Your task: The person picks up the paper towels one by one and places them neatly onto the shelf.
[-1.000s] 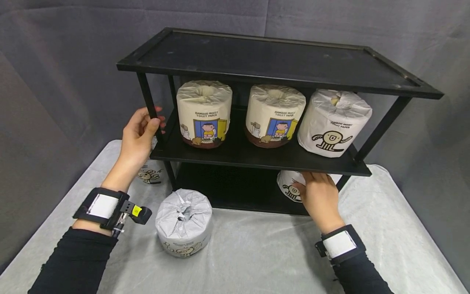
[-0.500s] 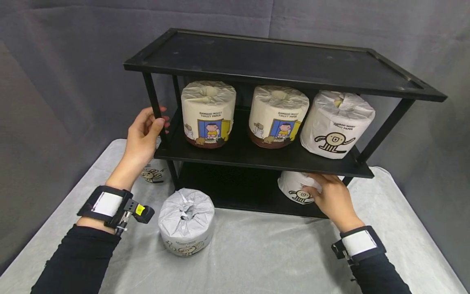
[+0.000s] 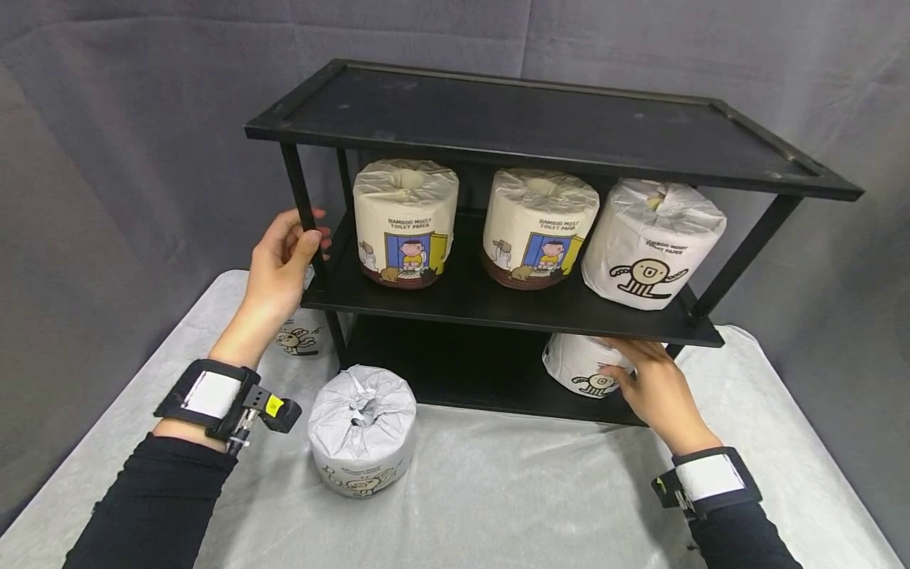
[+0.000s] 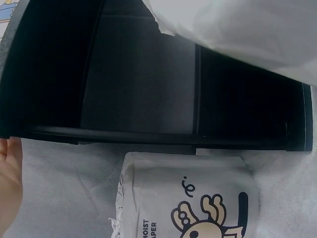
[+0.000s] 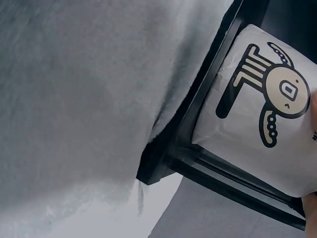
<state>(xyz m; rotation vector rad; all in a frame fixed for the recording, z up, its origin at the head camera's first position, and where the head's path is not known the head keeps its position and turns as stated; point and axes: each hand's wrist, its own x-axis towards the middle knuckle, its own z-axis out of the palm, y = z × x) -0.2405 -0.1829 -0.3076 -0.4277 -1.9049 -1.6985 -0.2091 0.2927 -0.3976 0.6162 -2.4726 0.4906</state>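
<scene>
Under the rack's (image 3: 498, 304) middle shelf, my right hand (image 3: 657, 387) grips the white roll (image 3: 579, 365) just left of it, while my left hand (image 3: 280, 261) clasps the front-left post (image 3: 302, 209).

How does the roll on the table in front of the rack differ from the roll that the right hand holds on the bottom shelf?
The roll on the table stands free on the cloth, untouched; the roll on the bottom shelf sits inside the rack, gripped by the right hand. The first shows its twisted top; the second's top is hidden. Both wear white wrappers with a cartoon figure.
</scene>
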